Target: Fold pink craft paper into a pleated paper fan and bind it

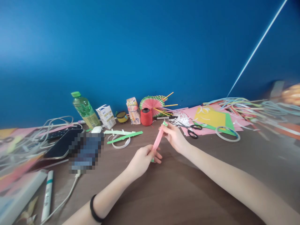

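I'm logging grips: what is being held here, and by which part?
A pink strip: the left hand grips near its lower end, the right hand near its upper end.

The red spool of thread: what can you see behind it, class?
Behind the red spool, a pleated pink-and-green paper fan shows. The fan's lower left is covered, so whatever is there cannot be seen.

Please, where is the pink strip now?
In the head view, the pink strip is just right of centre, held slanting between the left hand and the right hand.
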The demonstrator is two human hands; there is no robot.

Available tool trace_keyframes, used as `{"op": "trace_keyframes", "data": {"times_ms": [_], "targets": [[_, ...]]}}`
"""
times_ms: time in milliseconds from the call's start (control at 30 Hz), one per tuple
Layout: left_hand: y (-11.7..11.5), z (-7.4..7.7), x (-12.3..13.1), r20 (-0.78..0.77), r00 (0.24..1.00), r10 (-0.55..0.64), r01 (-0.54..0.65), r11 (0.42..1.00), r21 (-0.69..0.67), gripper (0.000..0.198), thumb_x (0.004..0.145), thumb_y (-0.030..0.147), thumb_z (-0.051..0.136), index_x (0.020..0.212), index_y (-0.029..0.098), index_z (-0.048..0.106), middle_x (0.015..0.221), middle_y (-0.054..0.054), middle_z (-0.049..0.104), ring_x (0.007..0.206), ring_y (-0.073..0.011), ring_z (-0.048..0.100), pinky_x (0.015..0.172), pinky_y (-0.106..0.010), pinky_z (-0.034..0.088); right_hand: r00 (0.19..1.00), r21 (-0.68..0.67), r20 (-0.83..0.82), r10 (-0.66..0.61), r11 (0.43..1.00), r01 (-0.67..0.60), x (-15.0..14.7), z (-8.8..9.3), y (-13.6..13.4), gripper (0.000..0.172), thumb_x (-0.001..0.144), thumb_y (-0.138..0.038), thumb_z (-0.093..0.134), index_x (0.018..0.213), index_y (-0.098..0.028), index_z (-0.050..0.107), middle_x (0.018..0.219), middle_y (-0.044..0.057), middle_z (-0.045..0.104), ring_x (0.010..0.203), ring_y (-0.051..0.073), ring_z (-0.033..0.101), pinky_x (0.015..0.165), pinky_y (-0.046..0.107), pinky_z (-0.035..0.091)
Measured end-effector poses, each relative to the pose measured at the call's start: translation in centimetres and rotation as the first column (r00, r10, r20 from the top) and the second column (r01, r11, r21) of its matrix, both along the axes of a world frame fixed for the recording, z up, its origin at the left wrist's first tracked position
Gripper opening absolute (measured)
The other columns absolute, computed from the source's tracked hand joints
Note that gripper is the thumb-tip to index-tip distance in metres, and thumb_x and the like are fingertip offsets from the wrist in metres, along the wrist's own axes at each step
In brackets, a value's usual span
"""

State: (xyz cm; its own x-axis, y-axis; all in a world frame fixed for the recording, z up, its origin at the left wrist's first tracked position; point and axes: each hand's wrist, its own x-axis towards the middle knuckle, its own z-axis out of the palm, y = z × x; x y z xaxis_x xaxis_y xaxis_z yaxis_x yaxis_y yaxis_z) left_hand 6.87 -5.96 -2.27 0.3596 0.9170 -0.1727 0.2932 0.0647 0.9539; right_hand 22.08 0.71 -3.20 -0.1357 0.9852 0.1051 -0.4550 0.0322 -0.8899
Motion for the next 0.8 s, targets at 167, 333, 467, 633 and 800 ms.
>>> {"op": "trace_keyframes", "data": {"times_ms": [167, 333, 467, 633, 800], "targets": [[0.3, -0.1, -0.4, -0.041, 0.999, -0.02, 0.022, 0.998, 0.058, 0.037, 0.084, 0.032, 0.041, 0.115, 0.014, 0.047, 0.102, -0.01, 0.061, 0.08, -0.0154, 0.062, 0.07, -0.029, 0.05, 0.998, -0.024, 0.064, 0.018, 1.0, -0.016, 0.9, -0.9, 1.1, 0.026, 0.063, -0.036, 0.068, 0.063, -0.017, 0.052, 0.061, -0.004, 0.052, 0.057, 0.009, 0.049, 0.061, 0.025, 0.038], [2.2, -1.0, -2.7, -0.291, 0.955, 0.048, 0.037, 0.96, 0.277, 0.033, 0.086, 0.027, 0.034, 0.108, 0.015, 0.055, 0.093, -0.007, 0.065, 0.076, -0.0154, 0.061, 0.073, -0.03, 0.049, 0.962, -0.087, 0.27, 0.046, 0.996, -0.023, 1.8, -2.0, 2.3, 0.026, 0.06, -0.036, 0.069, 0.071, -0.017, 0.055, 0.069, 0.0, 0.059, 0.066, 0.013, 0.057, 0.061, 0.026, 0.041], [3.4, -1.8, -4.3, -0.515, 0.82, 0.249, 0.085, 0.836, 0.542, 0.034, 0.082, 0.019, 0.038, 0.111, 0.014, 0.054, 0.109, -0.01, 0.06, 0.101, -0.0219, 0.054, 0.091, -0.037, 0.04, 0.888, 0.081, 0.442, -0.13, 0.991, 0.105, 2.4, -2.1, 3.1, 0.03, 0.058, -0.031, 0.066, 0.084, -0.018, 0.058, 0.091, 0.003, 0.062, 0.088, 0.017, 0.057, 0.076, 0.028, 0.043], [3.2, -2.9, -4.0, -0.628, 0.742, 0.235, 0.315, 0.705, 0.636, 0.038, 0.076, 0.012, 0.04, 0.111, 0.014, 0.055, 0.11, -0.01, 0.057, 0.104, -0.0219, 0.049, 0.094, -0.038, 0.038, 0.682, 0.288, 0.665, -0.304, 0.947, 0.142, 3.1, -2.7, 4.3, 0.017, 0.068, -0.029, 0.052, 0.079, -0.017, 0.058, 0.085, 0.005, 0.064, 0.081, 0.016, 0.059, 0.078, 0.03, 0.045], [3.2, -3.1, -3.6, -0.658, 0.714, 0.237, 0.343, 0.701, 0.625, 0.046, 0.074, 0.015, 0.042, 0.119, 0.014, 0.049, 0.117, -0.01, 0.052, 0.109, -0.0231, 0.045, 0.096, -0.039, 0.036, 0.573, 0.34, 0.741, -0.35, 0.931, 0.13, 2.6, -3.4, 6.0, 0.012, 0.07, -0.023, 0.05, 0.074, -0.017, 0.059, 0.078, 0.004, 0.065, 0.075, 0.016, 0.06, 0.075, 0.028, 0.045]]}}
